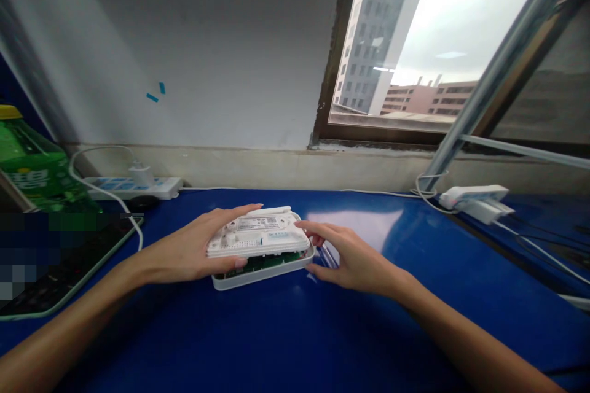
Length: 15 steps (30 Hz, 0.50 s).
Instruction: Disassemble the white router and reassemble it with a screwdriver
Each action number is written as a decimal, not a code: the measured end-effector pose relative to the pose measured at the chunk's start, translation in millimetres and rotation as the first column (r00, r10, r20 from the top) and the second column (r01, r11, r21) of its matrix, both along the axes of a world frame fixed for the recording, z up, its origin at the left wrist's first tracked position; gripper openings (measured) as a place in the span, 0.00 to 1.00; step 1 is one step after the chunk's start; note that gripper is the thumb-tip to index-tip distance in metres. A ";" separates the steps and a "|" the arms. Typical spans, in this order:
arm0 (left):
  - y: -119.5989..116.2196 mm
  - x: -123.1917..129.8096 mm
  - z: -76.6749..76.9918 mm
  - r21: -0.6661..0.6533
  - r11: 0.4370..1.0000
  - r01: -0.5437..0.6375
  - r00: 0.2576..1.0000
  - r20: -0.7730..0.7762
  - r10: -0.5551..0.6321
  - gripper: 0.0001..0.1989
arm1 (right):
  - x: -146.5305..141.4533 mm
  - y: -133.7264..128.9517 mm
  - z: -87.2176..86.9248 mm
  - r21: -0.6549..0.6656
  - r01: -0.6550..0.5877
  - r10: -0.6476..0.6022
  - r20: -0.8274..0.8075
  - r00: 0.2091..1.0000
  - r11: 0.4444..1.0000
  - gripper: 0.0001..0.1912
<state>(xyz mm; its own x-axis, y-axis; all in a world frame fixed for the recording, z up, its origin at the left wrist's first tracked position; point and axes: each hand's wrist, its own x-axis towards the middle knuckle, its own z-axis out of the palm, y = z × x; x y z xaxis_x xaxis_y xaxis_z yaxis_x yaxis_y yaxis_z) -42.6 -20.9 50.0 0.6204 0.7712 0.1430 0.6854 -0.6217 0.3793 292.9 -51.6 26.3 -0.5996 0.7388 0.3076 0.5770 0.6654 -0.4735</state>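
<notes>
Head view, white casing (258, 233) crosswise, left hand (184, 245), right hand (354, 258) gripping its ends

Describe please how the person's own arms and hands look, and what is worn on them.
The left hand and right hand are bare and slim, with long fingers. The left forearm and right forearm are bare too; no sleeves, gloves, rings or watch show.

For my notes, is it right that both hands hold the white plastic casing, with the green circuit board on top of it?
No: the head view shows the green circuit board beneath the white plastic casing, which the left hand and right hand do hold.
</notes>
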 end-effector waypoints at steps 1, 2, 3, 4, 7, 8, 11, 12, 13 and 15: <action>0.7 -1.3 0.1 -0.005 1.000 -0.002 1.000 0.001 0.002 0.44 | -0.1 0.3 0.1 0.000 0.005 -0.005 0.000 1.000 1.000 0.36; 1.4 -2.5 0.1 -0.007 1.000 -0.004 1.000 0.005 0.004 0.43 | -0.2 0.0 0.7 -0.001 0.009 -0.009 0.000 1.000 1.000 0.35; 2.0 -3.3 0.1 -0.008 1.000 -0.006 1.000 0.011 0.006 0.43 | -0.3 -0.9 1.6 -0.004 0.009 -0.009 -0.005 1.000 1.000 0.35; 2.4 -3.7 0.2 -0.011 1.000 -0.006 1.000 0.022 0.006 0.42 | -0.6 -2.0 2.8 -0.012 0.008 -0.008 -0.016 1.000 1.000 0.34; 1.9 -2.6 2.3 -0.019 1.000 0.016 0.997 0.079 -0.015 0.38 | -1.9 -5.7 6.2 -0.055 -0.021 0.016 -0.081 0.997 0.998 0.31; 1.2 -1.6 3.6 -0.015 1.000 0.027 0.995 0.100 -0.026 0.36 | -2.4 -6.3 6.8 -0.063 -0.026 0.019 -0.106 0.994 0.998 0.30; -1.3 2.1 7.5 0.020 0.999 0.043 0.987 0.154 -0.045 0.33 | -3.6 -4.9 6.7 -0.005 0.032 -0.032 -0.164 0.986 0.999 0.27; -2.0 3.2 8.4 0.034 0.999 0.040 0.985 0.167 -0.045 0.32 | -3.7 -3.6 6.0 0.045 0.065 -0.056 -0.173 0.983 0.997 0.25; -2.5 4.1 8.9 0.045 0.998 0.036 0.983 0.177 -0.043 0.32 | -3.6 -1.9 5.0 0.100 0.090 -0.072 -0.172 0.983 0.991 0.23; -2.3 4.9 8.5 0.052 0.998 0.024 0.981 0.189 -0.033 0.30 | -3.6 1.7 2.1 0.199 0.091 -0.065 -0.131 0.989 0.976 0.21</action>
<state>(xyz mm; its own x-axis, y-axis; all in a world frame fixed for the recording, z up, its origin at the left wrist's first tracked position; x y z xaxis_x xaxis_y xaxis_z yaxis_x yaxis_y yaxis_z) -37.7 -23.3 58.5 0.5999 0.7427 0.2975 0.5856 -0.6609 0.4693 289.3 -49.8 28.4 -0.4911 0.6958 0.5241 0.5770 0.7106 -0.4027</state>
